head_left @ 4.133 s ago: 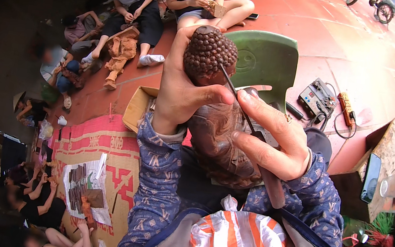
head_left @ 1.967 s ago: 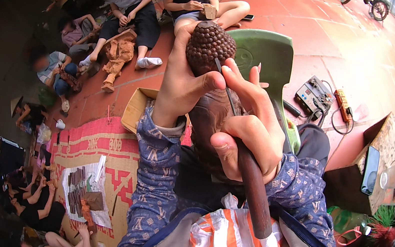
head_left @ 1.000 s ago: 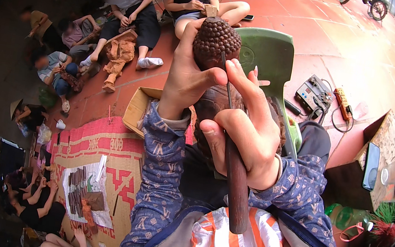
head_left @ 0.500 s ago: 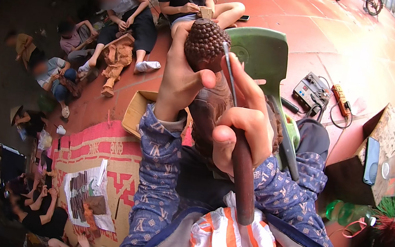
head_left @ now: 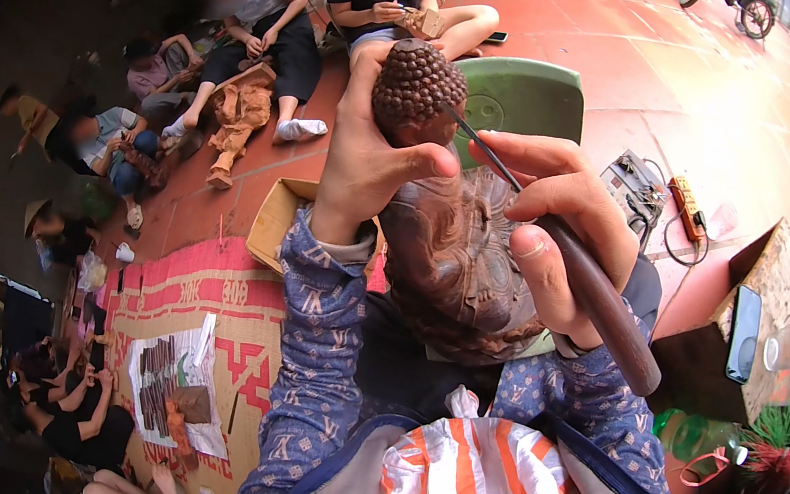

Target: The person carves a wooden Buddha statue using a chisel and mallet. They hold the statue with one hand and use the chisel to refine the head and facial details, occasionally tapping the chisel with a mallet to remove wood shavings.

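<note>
A dark brown carved wooden statue (head_left: 459, 256) leans across my lap, its head covered in small round knobs. My left hand (head_left: 359, 156) is closed around the back of its head and neck, thumb pointing right. In my right hand (head_left: 572, 206) is a carving chisel (head_left: 604, 307) with a thick dark wooden handle and a thin metal shaft. The handle slants down to the right, and the shaft's tip meets the side of the statue's head near the knobs. Whether the tip cuts into the wood, I cannot tell.
Behind the statue is a green plastic chair (head_left: 537, 100). A grey control box (head_left: 633, 190) and an orange power strip (head_left: 687, 207) lie on the tiles. At right, a phone (head_left: 744, 331) rests on a stand. Carving tools (head_left: 156, 380) cover paper on the mat (head_left: 247, 327). Several people sit at left.
My right hand has moved right, and the chisel has swung from nearly upright to a slant, its tip now at the statue head's side. More of the statue's body shows. My left hand keeps its hold.
</note>
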{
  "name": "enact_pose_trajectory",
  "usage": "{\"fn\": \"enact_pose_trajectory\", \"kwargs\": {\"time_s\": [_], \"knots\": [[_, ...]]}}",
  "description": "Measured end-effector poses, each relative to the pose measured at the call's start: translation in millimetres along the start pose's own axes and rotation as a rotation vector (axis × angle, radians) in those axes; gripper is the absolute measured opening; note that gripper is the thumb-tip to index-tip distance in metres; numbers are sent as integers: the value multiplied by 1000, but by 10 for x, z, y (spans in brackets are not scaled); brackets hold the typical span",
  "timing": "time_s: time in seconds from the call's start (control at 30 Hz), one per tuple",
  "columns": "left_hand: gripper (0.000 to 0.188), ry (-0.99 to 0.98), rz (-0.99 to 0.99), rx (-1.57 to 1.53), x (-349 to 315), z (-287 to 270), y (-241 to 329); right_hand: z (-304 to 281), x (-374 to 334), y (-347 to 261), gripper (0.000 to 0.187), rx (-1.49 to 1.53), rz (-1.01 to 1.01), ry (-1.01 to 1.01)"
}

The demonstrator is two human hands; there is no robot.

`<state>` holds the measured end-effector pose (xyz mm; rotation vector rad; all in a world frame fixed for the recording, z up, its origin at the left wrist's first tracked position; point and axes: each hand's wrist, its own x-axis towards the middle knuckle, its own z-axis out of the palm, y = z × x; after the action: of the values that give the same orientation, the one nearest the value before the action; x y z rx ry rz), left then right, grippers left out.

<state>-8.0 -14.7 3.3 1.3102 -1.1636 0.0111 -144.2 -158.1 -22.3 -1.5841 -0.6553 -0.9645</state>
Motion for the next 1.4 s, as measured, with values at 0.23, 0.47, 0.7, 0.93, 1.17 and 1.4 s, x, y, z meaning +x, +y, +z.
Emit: {"fn": "enact_pose_trajectory", "kwargs": {"time_s": [0.23, 0.47, 0.7, 0.93, 1.17, 1.4], "knots": [[68, 115, -143, -142, -36, 28, 40, -287, 23, 68, 29, 176, -28, -216], [64, 9, 10, 17, -15, -43, -38, -378, 268, 165, 36, 264, 19, -255], [72, 27, -74, 4, -10, 1, 69, -444, 530, 214, 29, 239, 127, -306], [68, 34, -105, 71, -20, -2, 56, -548, 627, 30, 37, 106, 309, -418], [74, 38, -45, 50, -25, -15, 17, -482, 820, -164, 36, -85, 363, -493], [83, 35, -43, 14, -16, 35, 28, -496, 744, -67, 33, -15, 258, -491]]}}
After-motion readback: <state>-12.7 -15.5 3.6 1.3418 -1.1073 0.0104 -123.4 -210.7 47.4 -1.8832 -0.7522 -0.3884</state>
